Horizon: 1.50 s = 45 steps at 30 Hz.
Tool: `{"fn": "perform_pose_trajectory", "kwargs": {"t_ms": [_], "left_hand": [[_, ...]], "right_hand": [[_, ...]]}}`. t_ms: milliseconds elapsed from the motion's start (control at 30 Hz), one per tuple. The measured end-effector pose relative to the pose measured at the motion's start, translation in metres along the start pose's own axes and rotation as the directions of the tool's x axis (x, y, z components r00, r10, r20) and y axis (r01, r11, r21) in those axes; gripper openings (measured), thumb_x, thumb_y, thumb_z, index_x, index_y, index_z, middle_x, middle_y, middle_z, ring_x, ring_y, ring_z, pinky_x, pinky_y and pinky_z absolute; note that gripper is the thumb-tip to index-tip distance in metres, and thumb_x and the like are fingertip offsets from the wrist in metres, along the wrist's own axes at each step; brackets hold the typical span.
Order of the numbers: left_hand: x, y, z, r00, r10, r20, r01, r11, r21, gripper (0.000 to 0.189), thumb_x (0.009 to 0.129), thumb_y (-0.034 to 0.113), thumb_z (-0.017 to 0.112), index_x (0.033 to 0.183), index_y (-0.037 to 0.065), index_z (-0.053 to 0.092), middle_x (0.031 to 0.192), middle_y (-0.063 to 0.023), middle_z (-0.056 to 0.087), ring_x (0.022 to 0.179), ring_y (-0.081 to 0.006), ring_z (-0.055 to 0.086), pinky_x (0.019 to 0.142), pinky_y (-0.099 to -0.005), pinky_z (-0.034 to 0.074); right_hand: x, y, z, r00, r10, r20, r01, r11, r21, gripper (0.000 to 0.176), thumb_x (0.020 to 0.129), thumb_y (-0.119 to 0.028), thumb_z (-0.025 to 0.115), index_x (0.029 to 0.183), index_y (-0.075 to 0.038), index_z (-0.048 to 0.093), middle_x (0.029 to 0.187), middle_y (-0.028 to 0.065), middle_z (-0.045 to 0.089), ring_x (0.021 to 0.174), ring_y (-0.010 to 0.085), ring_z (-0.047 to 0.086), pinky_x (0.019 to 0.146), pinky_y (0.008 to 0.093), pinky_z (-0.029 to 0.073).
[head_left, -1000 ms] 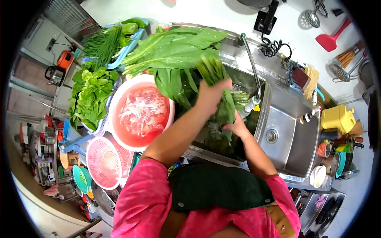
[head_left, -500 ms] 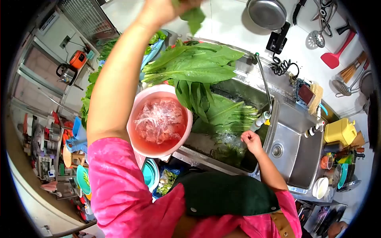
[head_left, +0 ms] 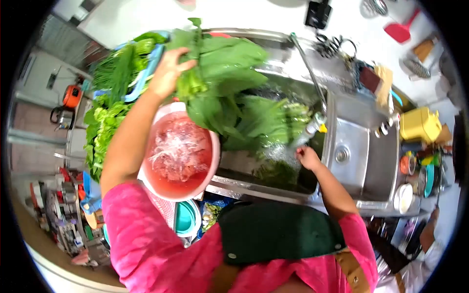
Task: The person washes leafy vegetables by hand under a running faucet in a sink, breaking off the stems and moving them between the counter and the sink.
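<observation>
My left hand (head_left: pixel 168 73) rests at the left end of a pile of broad green leaves (head_left: pixel 229 56), thumb and fingers apart against the stalks. One leaf (head_left: pixel 196 36) stands upright just beyond its fingertips. My right hand (head_left: pixel 308 157) is closed beside the water stream under the faucet nozzle (head_left: pixel 312 127); what its fingers hold, if anything, is hidden. More long-stemmed greens (head_left: pixel 266 119) lie in the left sink basin (head_left: pixel 239 168), where water splashes over them. Left of that basin, a pink tub (head_left: pixel 213 163) contains reddish water and a clear plastic bag (head_left: pixel 176 149).
A second steel basin (head_left: pixel 359 161) lies to the right, with a yellow jug (head_left: pixel 420 124) beyond it. Leafy vegetables (head_left: pixel 105 122) and a blue tray (head_left: pixel 146 78) of greens stand at left. A teal basin (head_left: pixel 185 218) sits below the pink tub.
My left hand has come down from high above the pile, where it held a leaf, to the pile's left end. My right hand stays near the nozzle. The camera view has shifted.
</observation>
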State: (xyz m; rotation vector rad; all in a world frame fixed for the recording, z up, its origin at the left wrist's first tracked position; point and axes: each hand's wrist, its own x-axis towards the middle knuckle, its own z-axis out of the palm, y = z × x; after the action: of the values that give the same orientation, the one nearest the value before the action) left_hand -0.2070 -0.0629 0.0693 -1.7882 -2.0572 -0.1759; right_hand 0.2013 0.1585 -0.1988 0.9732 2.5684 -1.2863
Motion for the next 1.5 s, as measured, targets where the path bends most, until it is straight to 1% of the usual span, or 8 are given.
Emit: {"fn": "perform_pose_trajectory", "kwargs": {"t_ms": [300, 533, 700, 933, 1033, 1133, 1400, 1500], "left_hand": [[0.002, 0.044, -0.022, 0.906, -0.087, 0.415, 0.129, 0.989, -0.074, 0.071, 0.062, -0.016, 0.043, 0.124, 0.018, 0.036, 0.129, -0.0119, 0.033, 0.115, -0.0309, 0.036, 0.095, -0.0358, 0.032], [-0.009, 0.084, -0.052, 0.924, -0.218, 0.315, 0.194, 0.975, 0.104, 0.070, 0.061, -0.017, 0.045, 0.125, 0.012, 0.036, 0.129, -0.0136, 0.033, 0.115, -0.0313, 0.037, 0.093, -0.0352, 0.036], [-0.027, 0.190, -0.012, 0.997, -0.040, -0.070, -0.003, 0.847, -0.532, 0.024, 0.069, -0.004, 0.052, 0.091, 0.006, 0.056, 0.091, -0.0102, 0.059, 0.078, -0.0271, 0.056, 0.070, -0.0332, 0.044], [-0.002, 0.282, 0.182, 0.702, -0.329, 0.631, 0.686, 0.551, -0.476, 0.041, 0.070, 0.018, 0.065, 0.105, 0.002, 0.052, 0.112, -0.0137, 0.049, 0.101, -0.0306, 0.048, 0.082, -0.0387, 0.041], [0.006, 0.275, 0.205, 0.607, -0.343, 0.717, 0.771, 0.471, -0.428, 0.043, 0.069, 0.020, 0.066, 0.105, 0.001, 0.053, 0.116, -0.0139, 0.046, 0.102, -0.0295, 0.048, 0.082, -0.0374, 0.041], [-0.001, 0.272, 0.207, 0.655, -0.397, 0.643, 0.739, 0.513, -0.436, 0.036, 0.067, 0.021, 0.068, 0.095, 0.001, 0.057, 0.109, -0.0147, 0.051, 0.097, -0.0306, 0.051, 0.079, -0.0376, 0.042], [-0.011, 0.288, 0.202, 0.513, -0.083, 0.854, 0.615, 0.730, -0.298, 0.020, 0.076, 0.019, 0.058, 0.093, 0.008, 0.060, 0.097, -0.0144, 0.052, 0.085, -0.0325, 0.052, 0.073, -0.0394, 0.042], [-0.024, 0.297, 0.208, 0.823, -0.273, 0.498, 0.538, 0.657, -0.529, 0.020, 0.075, 0.017, 0.059, 0.092, 0.007, 0.059, 0.088, -0.0141, 0.054, 0.078, -0.0308, 0.054, 0.069, -0.0374, 0.043]], "right_hand": [[0.113, 0.062, 0.082, 0.758, 0.593, 0.271, -0.476, 0.219, 0.851, 0.035, 0.075, -0.024, 0.061, 0.103, -0.006, 0.050, 0.079, 0.0055, 0.056, 0.061, 0.0173, 0.053, 0.053, 0.0288, 0.044], [0.178, 0.063, 0.098, 0.839, 0.530, 0.124, -0.432, 0.509, 0.745, 0.034, 0.075, -0.023, 0.061, 0.102, -0.005, 0.050, 0.081, 0.0042, 0.056, 0.061, 0.0145, 0.050, 0.050, 0.0269, 0.040], [0.141, -0.001, 0.027, 0.892, 0.381, 0.241, -0.450, 0.708, 0.544, 0.034, 0.076, -0.023, 0.062, 0.101, -0.005, 0.050, 0.083, 0.0032, 0.055, 0.060, 0.0126, 0.049, 0.048, 0.0256, 0.038], [0.055, -0.071, -0.012, 0.922, 0.121, 0.367, -0.382, 0.432, 0.817, 0.054, 0.076, -0.023, 0.062, 0.122, -0.009, 0.036, 0.122, 0.0100, 0.041, 0.113, 0.0235, 0.035, 0.091, 0.0397, 0.029], [0.053, -0.058, -0.001, 0.965, 0.110, 0.238, -0.255, 0.191, 0.948, 0.028, 0.076, -0.018, 0.063, 0.099, -0.013, 0.049, 0.090, -0.0020, 0.050, 0.059, 0.0076, 0.043, 0.053, 0.0207, 0.036], [0.065, -0.020, 0.004, 0.949, 0.313, -0.032, -0.214, 0.718, 0.662, 0.032, 0.072, -0.015, 0.065, 0.098, -0.004, 0.052, 0.091, 0.0044, 0.056, 0.076, 0.0149, 0.051, 0.066, 0.0297, 0.042], [0.028, -0.017, -0.034, 0.977, 0.038, -0.210, 0.042, 0.930, 0.365, 0.024, 0.071, -0.015, 0.064, 0.089, 0.000, 0.058, 0.076, 0.0110, 0.061, 0.065, 0.0187, 0.058, 0.064, 0.0302, 0.045], [0.008, -0.050, -0.052, 0.984, 0.073, -0.164, -0.018, 0.949, 0.315, 0.013, 0.075, -0.012, 0.061, 0.081, 0.000, 0.059, 0.062, 0.0071, 0.059, 0.048, 0.0113, 0.053, 0.049, 0.0259, 0.042]]}}
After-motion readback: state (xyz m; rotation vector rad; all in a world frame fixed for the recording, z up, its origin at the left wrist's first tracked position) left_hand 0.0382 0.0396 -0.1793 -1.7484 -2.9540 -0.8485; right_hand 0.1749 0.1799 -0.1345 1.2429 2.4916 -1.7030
